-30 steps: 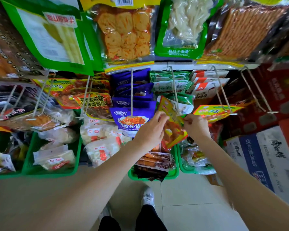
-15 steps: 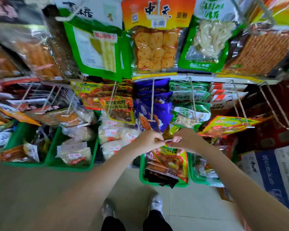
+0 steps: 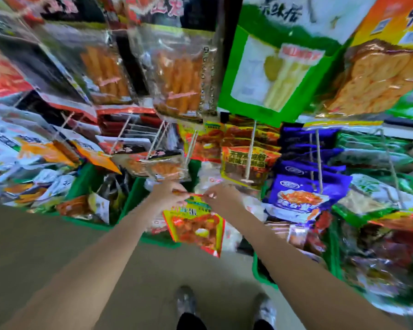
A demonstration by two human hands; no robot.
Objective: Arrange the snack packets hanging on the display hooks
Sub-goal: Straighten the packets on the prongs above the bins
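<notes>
Packet top edge hidden by pinching hands.

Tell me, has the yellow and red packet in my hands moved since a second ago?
Yes. The yellow and red packet was level with the purple packets' hook, to its right; now it hangs lower, left of it, pinched by left hand and right hand.
</notes>
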